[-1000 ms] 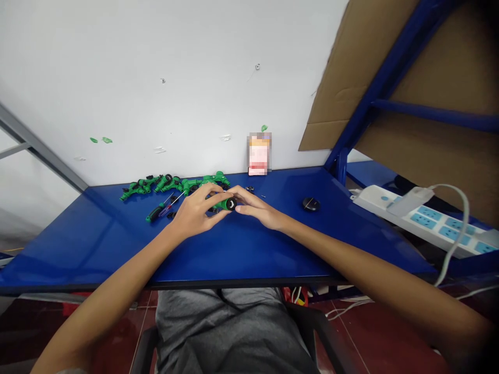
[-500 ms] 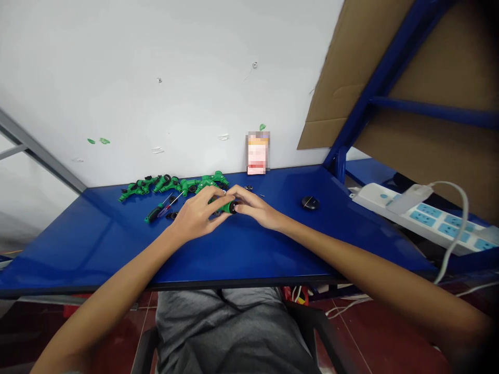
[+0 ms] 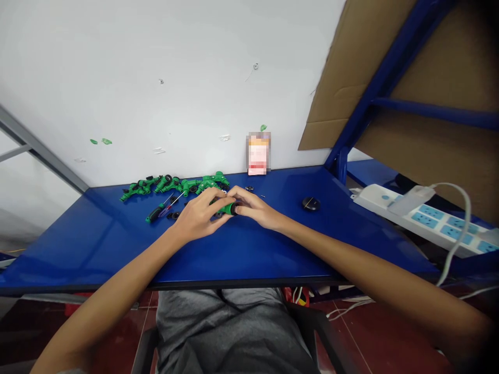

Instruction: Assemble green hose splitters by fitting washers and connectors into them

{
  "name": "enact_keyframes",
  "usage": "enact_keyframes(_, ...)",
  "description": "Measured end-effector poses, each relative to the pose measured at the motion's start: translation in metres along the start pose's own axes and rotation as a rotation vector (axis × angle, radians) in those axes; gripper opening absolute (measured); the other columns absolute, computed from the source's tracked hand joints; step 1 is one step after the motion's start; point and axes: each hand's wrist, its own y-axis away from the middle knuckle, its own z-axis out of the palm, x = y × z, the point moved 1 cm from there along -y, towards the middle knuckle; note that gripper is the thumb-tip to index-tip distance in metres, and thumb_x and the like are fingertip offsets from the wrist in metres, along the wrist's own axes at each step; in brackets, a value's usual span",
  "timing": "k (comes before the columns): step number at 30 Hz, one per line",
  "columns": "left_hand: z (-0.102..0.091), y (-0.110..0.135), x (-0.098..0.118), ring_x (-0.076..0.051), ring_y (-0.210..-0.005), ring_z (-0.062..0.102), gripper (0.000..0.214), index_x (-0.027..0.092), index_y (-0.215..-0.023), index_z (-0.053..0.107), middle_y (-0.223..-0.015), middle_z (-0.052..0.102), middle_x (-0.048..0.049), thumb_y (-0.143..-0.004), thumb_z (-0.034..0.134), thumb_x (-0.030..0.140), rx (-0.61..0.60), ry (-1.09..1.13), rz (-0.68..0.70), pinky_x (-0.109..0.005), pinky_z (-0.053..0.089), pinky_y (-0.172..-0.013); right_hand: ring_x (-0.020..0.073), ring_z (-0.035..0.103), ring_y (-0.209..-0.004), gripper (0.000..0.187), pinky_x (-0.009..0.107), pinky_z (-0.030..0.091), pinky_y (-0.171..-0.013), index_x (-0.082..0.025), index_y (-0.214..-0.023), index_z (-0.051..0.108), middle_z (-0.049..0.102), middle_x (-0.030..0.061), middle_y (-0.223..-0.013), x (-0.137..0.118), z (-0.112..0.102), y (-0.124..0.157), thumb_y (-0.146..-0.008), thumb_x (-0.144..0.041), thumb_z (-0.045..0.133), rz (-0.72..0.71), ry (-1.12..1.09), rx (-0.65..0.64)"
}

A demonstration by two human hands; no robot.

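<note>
Both hands meet above the middle of the blue table point(image 3: 241, 259). My left hand point(image 3: 197, 214) is closed around a green plastic hose fitting point(image 3: 227, 209) with a black end, covering most of its body. From the other side, my right hand point(image 3: 255, 210) grips the black end between thumb and fingers. Behind them lies a row of similar green fittings point(image 3: 189, 185) with black rings. To the left of my left hand rest a green-and-black screwdriver point(image 3: 155, 213) and a second screwdriver with a translucent handle point(image 3: 165, 212), with small black parts point(image 3: 172, 215) beside them.
Small dark pieces point(image 3: 249, 188) lie behind my right hand. A round black object point(image 3: 311, 203) sits farther right. At the back, a blurred-out card point(image 3: 258, 155) leans on the white wall. A white power strip point(image 3: 393, 205) with a cable is beyond the table's right edge.
The hands keep their hold on the green hose fitting and have barely moved. The whole view has shifted very slightly.
</note>
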Motion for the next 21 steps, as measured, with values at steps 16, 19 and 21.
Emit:
enact_keyframes(16,-0.004,-0.003,-0.007,-0.026,-0.109,0.068,0.02,0.021,-0.123,0.065,-0.115,0.075,-0.0094,-0.105,0.068,0.03,0.054,0.127,-0.25,-0.042,0.055,-0.097,0.027,0.069,-0.116,0.036,0.049,0.057,-0.104,-0.025,-0.13,0.056,0.069,0.009,-0.127,0.001,-0.003,0.002,-0.1,-0.036,0.072,-0.059,0.531,0.05)
enact_keyframes(19,-0.005,-0.004,-0.006,-0.026,-0.11,0.068,0.02,0.022,-0.122,0.065,-0.115,0.075,-0.0089,-0.104,0.07,0.028,0.066,0.117,-0.23,-0.043,0.054,-0.098,0.027,0.068,-0.114,0.034,0.048,0.057,-0.101,-0.025,-0.13,0.057,0.068,0.009,-0.125,0.0,-0.006,0.003,-0.101,-0.036,0.072,-0.082,0.599,0.066)
enact_keyframes(21,-0.006,-0.004,-0.007,-0.026,-0.111,0.068,0.02,0.022,-0.123,0.065,-0.116,0.075,-0.0087,-0.104,0.07,0.028,0.074,0.108,-0.221,-0.044,0.054,-0.099,0.0268,0.068,-0.112,0.032,0.047,0.057,-0.099,-0.026,-0.128,0.059,0.067,0.0082,-0.123,-0.003,-0.007,0.003,-0.101,-0.037,0.071,-0.097,0.619,0.08)
